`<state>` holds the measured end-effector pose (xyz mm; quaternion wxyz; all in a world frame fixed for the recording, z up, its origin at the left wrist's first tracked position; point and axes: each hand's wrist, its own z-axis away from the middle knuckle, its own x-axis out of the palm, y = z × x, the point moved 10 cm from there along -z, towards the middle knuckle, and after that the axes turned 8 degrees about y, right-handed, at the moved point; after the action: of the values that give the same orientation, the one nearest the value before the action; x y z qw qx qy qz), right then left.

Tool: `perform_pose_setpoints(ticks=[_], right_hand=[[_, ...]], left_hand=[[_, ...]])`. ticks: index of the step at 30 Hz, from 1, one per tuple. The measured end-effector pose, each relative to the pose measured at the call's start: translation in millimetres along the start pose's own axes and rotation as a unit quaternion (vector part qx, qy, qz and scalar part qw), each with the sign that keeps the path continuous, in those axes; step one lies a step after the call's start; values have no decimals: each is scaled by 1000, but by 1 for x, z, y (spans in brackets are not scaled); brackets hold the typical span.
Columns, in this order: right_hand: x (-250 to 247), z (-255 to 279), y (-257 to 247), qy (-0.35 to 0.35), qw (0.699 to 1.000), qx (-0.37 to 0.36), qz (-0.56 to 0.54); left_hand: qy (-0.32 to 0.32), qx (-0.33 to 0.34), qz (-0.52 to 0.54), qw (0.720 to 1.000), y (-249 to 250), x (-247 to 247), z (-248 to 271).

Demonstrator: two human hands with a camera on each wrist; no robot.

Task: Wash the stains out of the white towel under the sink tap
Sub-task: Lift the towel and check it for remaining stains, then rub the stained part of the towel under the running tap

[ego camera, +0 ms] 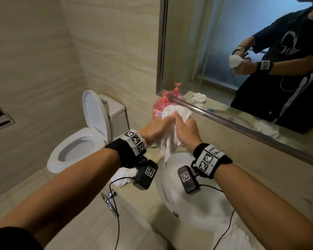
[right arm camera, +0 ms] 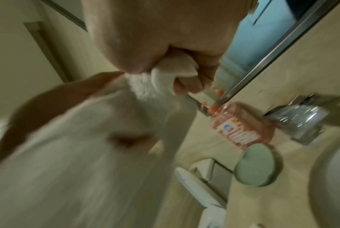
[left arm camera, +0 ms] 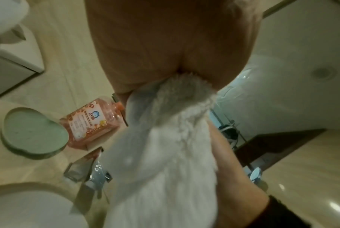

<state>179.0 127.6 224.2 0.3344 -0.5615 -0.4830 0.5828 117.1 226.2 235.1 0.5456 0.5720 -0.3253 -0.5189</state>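
Observation:
Both my hands grip the white towel (ego camera: pixel 172 121) in the air above the far rim of the white sink basin (ego camera: pixel 192 201). My left hand (ego camera: pixel 158 128) clenches one bunch of it and my right hand (ego camera: pixel 183 128) clenches the bunch beside it, knuckles touching. The loose end hangs down toward the basin. In the left wrist view the towel (left arm camera: pixel 161 154) trails from my left hand (left arm camera: pixel 177 50). In the blurred right wrist view the towel (right arm camera: pixel 87 146) bulges from my right hand (right arm camera: pixel 161 46). The chrome tap (right arm camera: pixel 301 120) stands behind the basin; no water shows.
A pink soap bottle (ego camera: pixel 158 109) stands on the counter by the mirror (ego camera: pixel 242 51), with a green heart-shaped dish (left arm camera: pixel 32 132) beside it. Another white cloth (ego camera: pixel 126 175) lies at the counter's left edge. The toilet (ego camera: pixel 83 138) stands open at the left.

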Motion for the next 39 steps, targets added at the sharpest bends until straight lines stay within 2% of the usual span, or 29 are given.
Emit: perform_pose_setpoints(ticks=[2,4,6,8,9,12,14,16,18,21,23,26,29,33,37,39], right_hand=[[0,-6,16,-59,996,14,61],[1,-9,30,-109,983,-4,148],[5,-8,45,-161,956,-41,243],[5,-7,63,-207,935,-67,281],[4,-3,72,-237,931,-62,270],[6,12,99,-294,922,-24,249],[2,9,119,-277,929,-2,247],[-5,1,141,-253,934,21,252],[-12,-7,164,-246,931,49,264],[-18,-22,196,-258,918,76,292],[-21,-37,217,-273,903,89,320],[-22,-68,246,-281,888,116,344],[-11,-104,258,-276,910,111,288],[6,-143,265,-217,951,133,174],[23,-149,284,-197,957,152,148],[25,-150,290,-179,960,151,150]], left_hand=[[-53,-18,-35,998,-20,4,1],[-78,9,-138,987,-28,-3,-2],[-90,45,-286,953,-41,-14,-12],[-97,52,-383,917,-64,-24,-22],[-99,47,-390,914,-77,-26,-26],[-146,7,-323,935,-110,-14,-29],[-160,-50,-236,957,-129,4,-32],[-153,-100,-191,964,-150,24,-42],[-153,-73,-258,951,-167,42,-59],[-202,-18,-332,921,-184,73,-74],[-211,-33,-307,927,-196,90,-85],[-179,-83,-277,940,-215,105,-110],[-194,-80,-322,923,-228,122,-132],[-172,-77,-345,920,-245,134,-155],[-160,-93,-290,939,-254,142,-170],[-168,-101,-280,940,-256,146,-173]])
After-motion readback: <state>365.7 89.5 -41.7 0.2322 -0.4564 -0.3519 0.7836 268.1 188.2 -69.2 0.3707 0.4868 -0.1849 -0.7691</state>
